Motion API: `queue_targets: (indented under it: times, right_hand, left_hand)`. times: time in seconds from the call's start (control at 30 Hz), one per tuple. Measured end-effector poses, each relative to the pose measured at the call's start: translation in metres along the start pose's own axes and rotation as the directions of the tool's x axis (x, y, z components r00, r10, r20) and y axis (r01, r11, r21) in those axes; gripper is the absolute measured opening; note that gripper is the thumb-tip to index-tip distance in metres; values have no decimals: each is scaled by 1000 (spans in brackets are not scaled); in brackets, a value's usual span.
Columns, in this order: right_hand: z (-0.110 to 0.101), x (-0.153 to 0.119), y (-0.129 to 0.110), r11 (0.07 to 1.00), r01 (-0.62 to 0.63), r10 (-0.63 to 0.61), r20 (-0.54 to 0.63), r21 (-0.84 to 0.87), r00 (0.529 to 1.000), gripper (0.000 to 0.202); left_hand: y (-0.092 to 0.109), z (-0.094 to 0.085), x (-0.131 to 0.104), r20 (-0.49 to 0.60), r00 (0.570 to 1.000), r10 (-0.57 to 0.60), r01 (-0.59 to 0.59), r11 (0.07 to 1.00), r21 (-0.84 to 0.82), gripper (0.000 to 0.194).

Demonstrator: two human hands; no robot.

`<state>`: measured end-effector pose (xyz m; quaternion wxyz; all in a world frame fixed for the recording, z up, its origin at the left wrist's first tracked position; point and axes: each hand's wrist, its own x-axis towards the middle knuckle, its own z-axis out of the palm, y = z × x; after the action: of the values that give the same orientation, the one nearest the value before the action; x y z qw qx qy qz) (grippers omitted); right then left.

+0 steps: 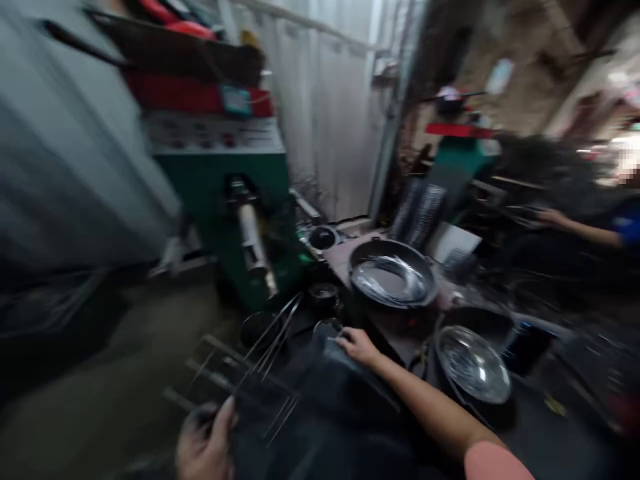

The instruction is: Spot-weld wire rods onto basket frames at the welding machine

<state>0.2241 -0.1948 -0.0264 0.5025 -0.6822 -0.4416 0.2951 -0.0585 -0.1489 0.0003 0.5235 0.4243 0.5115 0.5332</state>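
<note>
Low in the head view, my left hand [207, 440] is curled, thumb up, around something dark beside several thin metal wire rods [273, 340]; blur hides what exactly it holds. My right hand [360, 347] reaches forward at the centre, its fingers closed at the edge of dark cloth or sheet [330, 400] that covers my lap. What lies between those fingers is too blurred to tell. Ahead stands a green machine [200, 180] with a red top and a metal shaft [250, 233] pointing down toward me.
To the right, a round black basin [393, 273] holds coiled shiny wire. Nearer is a dark pot [475, 320] with a shiny metal bowl [473, 363]. A second green machine [457, 160] stands behind. Another person's arm [580, 229] reaches in at far right.
</note>
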Motion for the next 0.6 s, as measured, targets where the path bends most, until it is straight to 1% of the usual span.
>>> queue_targets:
  times: [0.03,0.1,0.2,0.27,0.37,0.47,0.6]
  right_hand:
    - [10,12,-12,1000,-1,0,59,16,998,21]
    - [34,31,-38,994,-9,-5,132,107,991,26]
    - [69,39,-69,963,-46,-6,194,265,981,29]
    - [84,40,-80,937,-68,-5,211,342,978,30]
    - [96,40,-85,914,-88,1,213,396,977,31]
    - [100,42,-84,895,-108,19,207,433,978,32]
    - [107,44,-82,860,-126,37,185,495,982,34]
  left_hand:
    - [1,-6,-5,-50,999,3,-4,1000,-7,38]
    - [4,-9,-10,-100,995,18,-21,999,-36,39]
    - [5,-7,-9,-141,989,41,-53,995,-84,37]
    - [6,-6,-8,-141,989,48,-63,993,-104,36]
    - [8,-6,-7,-123,991,54,-68,991,-113,36]
    - [10,-6,-5,-114,993,39,-51,993,-108,36]
    - [5,-3,0,-99,995,-3,-11,991,-136,38]
